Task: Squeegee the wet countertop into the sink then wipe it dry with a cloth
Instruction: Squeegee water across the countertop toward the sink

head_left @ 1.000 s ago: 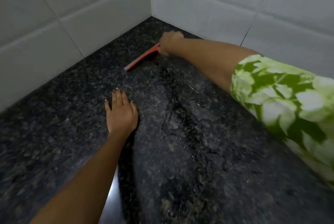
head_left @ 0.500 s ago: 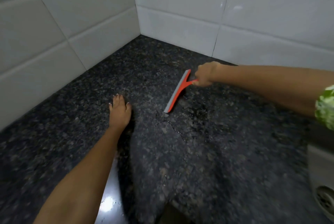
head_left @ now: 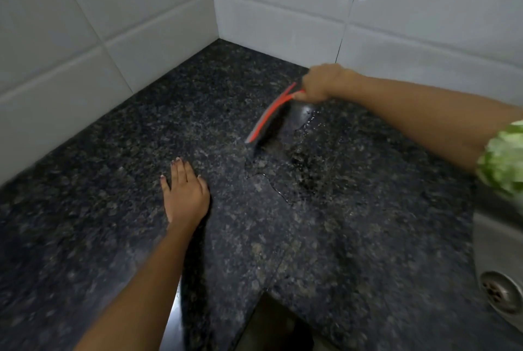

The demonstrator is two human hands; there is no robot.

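A red squeegee (head_left: 268, 114) with a grey blade rests its edge on the black speckled granite countertop (head_left: 113, 181), tilted, near the back wall. My right hand (head_left: 319, 83) grips its handle. A film of water (head_left: 308, 158) with a visible edge spreads on the stone just right of and below the blade. My left hand (head_left: 185, 192) lies flat on the counter, fingers together, holding nothing. The steel sink (head_left: 501, 240) with its drain (head_left: 501, 292) shows at the right edge. No cloth is in view.
White tiled walls (head_left: 135, 8) meet in a corner behind the counter. The counter's front edge has an inward notch (head_left: 263, 291) at the bottom centre, with dark floor below. My green patterned sleeve (head_left: 503, 158) covers part of the sink rim.
My right hand has dragged the squeegee from the far corner rightward toward the sink, and the blade has turned more upright. The left hand has stayed flat on the counter.
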